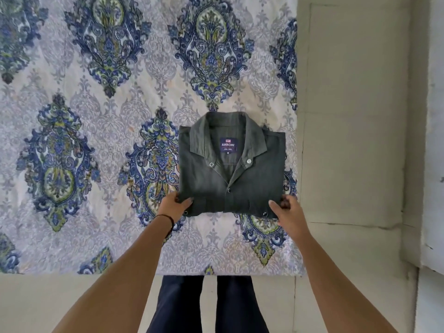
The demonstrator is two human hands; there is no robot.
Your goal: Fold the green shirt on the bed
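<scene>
On the bed (96,140), both hands grip the folded green shirt (230,179).

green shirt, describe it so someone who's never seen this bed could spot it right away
Start at the bed, covered by a pale bedspread with blue and green paisley medallions. Near its right edge lies the green shirt, folded into a neat rectangle, collar up, with the left hand and right hand gripping its near corners. It is the only plain dark item there, showing a blue collar label.
</scene>
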